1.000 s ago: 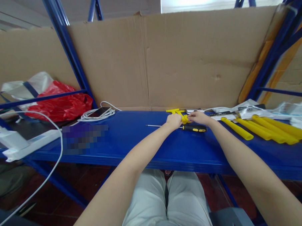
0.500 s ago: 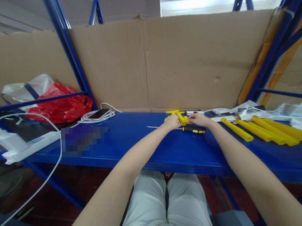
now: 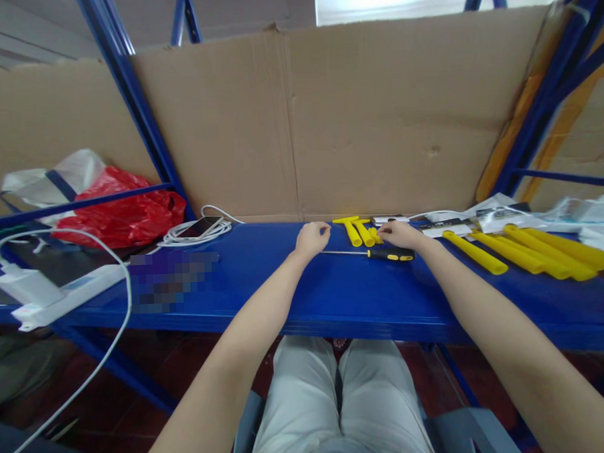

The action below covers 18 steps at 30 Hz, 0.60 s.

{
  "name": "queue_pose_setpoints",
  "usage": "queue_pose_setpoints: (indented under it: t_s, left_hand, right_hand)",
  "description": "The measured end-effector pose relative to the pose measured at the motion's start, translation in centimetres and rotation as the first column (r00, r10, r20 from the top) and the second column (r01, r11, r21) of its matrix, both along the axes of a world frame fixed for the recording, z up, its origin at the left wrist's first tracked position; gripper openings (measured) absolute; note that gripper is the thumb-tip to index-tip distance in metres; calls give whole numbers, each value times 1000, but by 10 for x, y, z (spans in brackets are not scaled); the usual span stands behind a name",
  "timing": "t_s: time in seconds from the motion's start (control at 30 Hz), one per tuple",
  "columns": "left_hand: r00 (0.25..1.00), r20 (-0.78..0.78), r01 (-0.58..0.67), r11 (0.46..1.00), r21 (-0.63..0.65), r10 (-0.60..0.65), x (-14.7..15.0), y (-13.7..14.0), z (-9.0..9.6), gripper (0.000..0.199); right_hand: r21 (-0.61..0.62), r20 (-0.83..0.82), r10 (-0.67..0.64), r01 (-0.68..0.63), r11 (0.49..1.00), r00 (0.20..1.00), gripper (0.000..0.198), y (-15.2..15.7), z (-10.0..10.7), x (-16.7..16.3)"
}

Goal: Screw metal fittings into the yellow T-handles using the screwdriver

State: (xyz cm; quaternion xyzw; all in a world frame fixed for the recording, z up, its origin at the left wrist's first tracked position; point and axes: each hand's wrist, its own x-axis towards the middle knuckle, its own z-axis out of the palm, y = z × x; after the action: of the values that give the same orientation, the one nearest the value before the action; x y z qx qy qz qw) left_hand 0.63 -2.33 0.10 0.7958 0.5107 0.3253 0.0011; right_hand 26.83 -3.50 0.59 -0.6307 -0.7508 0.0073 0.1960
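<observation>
My left hand [image 3: 312,239] hovers over the blue shelf, left of the yellow T-shaped plastic parts [image 3: 353,231]. Its fingers are curled in a pinch; whatever they hold, if anything, is too small to make out. To the right, my right hand [image 3: 401,234] has its fingertips closed at a small yellow plastic piece [image 3: 374,236], partly hidden by the fingers. Just in front of both hands lies a screwdriver [image 3: 390,254] with a black and yellow handle, its shaft pointing left.
Several yellow plastic tubes [image 3: 476,252] lie on the right of the blue shelf [image 3: 265,288], with plastic-bagged items [image 3: 504,219] behind. At left are a coiled white cable [image 3: 195,234], a power strip [image 3: 72,296] and a red bag [image 3: 124,207]. A cardboard wall [image 3: 218,136] stands behind.
My left hand has let go of the yellow T-shaped part and moved left, and that part now lies beside another. My right hand stays near the small yellow piece.
</observation>
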Motion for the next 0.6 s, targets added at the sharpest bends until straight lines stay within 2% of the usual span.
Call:
queue_pose_setpoints:
  t_s: [0.3,0.6]
  left_hand:
    - [966,-68,251,968,18,-249,14,-7,-2,27]
    - [960,-60,274,962,15,-273,12,-7,-2,28]
  right_hand:
    - [-93,-130,53,-65,993,990,16,-6,3,-5]
    - [-98,-122,78,-90,991,989,15,-6,3,-6]
